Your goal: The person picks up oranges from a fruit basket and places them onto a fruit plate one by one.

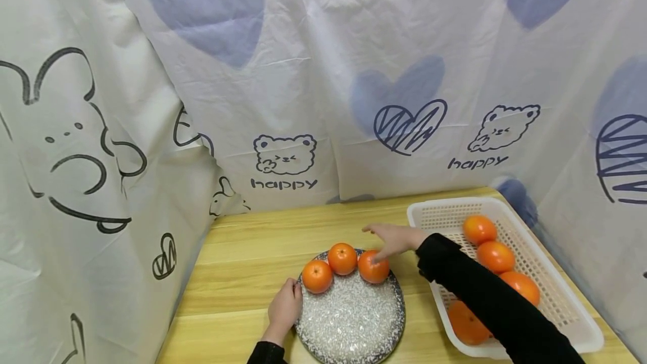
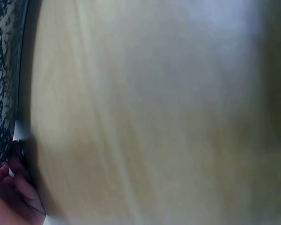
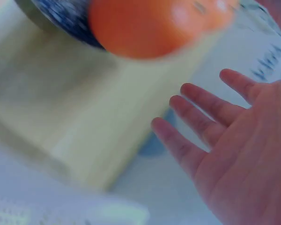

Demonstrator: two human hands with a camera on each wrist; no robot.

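Observation:
A round speckled plate [image 1: 349, 319] with a dark rim lies on the table, and three oranges sit along its far edge: a left orange [image 1: 317, 277], a middle orange [image 1: 342, 258] and a right orange [image 1: 372, 268]. My left hand [image 1: 285, 309] pinches the plate's left rim; the left wrist view shows its curled fingers [image 2: 23, 185] under the speckled edge. Above and beside the right orange is my right hand [image 1: 396, 239], its fingers spread and straight. In the right wrist view the palm [image 3: 253, 145] faces the camera and holds nothing.
On the right stands a white perforated basket [image 1: 561, 308] holding several oranges [image 1: 479, 230], partly covered by the right sleeve [image 1: 495, 296]. The wooden table [image 1: 242, 257] reaches back to a printed cloth [image 1: 323, 100] that hangs behind and on both sides.

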